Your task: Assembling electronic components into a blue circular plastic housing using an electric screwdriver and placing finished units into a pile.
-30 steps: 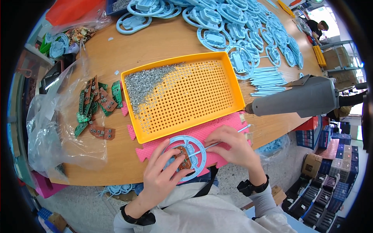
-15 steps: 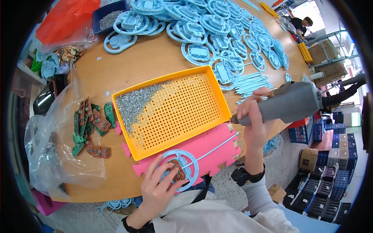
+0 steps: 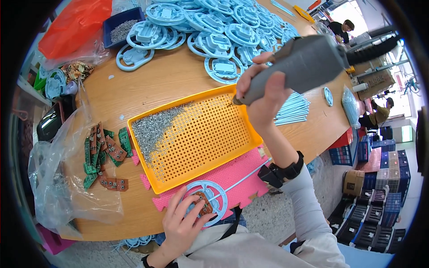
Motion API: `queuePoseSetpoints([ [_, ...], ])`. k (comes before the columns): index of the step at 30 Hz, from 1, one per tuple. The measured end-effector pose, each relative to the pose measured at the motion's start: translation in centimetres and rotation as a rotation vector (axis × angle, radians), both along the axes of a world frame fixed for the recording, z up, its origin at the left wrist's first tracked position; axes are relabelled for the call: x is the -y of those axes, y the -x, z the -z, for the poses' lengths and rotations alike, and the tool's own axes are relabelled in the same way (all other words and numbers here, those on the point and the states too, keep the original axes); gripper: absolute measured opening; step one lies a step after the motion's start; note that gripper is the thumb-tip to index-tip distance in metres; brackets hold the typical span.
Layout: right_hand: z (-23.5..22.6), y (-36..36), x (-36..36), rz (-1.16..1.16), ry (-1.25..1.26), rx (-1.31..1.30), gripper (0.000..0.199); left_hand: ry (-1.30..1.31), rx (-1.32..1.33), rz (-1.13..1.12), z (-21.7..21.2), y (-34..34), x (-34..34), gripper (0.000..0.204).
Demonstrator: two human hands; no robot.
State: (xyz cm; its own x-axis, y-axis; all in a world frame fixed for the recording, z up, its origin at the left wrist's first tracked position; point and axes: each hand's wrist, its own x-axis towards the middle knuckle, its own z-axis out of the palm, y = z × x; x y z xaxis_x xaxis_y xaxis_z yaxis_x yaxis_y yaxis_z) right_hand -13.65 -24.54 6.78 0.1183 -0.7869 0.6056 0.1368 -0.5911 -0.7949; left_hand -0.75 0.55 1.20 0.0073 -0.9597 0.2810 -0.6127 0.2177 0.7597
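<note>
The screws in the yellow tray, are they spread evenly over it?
No, the screws are heaped toward the left end of the yellow tray, leaving much of its floor bare.

Clock taken from the centre of the tray [image 3: 219, 143], which is made of smooth, slightly glossy yellow plastic, perforated. Screws [image 3: 154, 127] at its 9–10 o'clock: bright metal. At 6 o'clock, the wheel [image 3: 225, 201] is seen in smooth, matt pale-blue plastic; the brown circuit board [image 3: 206, 206] inside it is dull-faced. Pink mat [image 3: 237, 172] at 5: rough-textured foam. At 2, the tool [image 3: 304, 67] is cased in matt grey; plastic or painted metal can't be told. Clear bag [image 3: 49, 178] at 8–9: glossy, crinkled film. Sleeve [image 3: 308, 201] at 4: matt, creased cloth. Tabletop [image 3: 147, 85]: wood-grained, satin.
</note>
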Motion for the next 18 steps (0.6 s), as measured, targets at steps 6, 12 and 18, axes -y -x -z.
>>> queuePoseSetpoints([
  [6,0.8,-0.6,0.8,-0.036,0.02,-0.058,0.059,-0.01,-0.005,0.001,-0.1,-0.1,-0.1,0.034],
  [12,1.6,-0.4,1.0,-0.021,0.015,-0.034,0.059,-0.011,-0.014,0.005,0.0,0.0,0.0,0.035],
  [18,2.1,-0.8,0.8,-0.043,0.015,-0.045,0.055,-0.016,-0.001,0.003,-0.1,-0.1,-0.1,0.035],
])
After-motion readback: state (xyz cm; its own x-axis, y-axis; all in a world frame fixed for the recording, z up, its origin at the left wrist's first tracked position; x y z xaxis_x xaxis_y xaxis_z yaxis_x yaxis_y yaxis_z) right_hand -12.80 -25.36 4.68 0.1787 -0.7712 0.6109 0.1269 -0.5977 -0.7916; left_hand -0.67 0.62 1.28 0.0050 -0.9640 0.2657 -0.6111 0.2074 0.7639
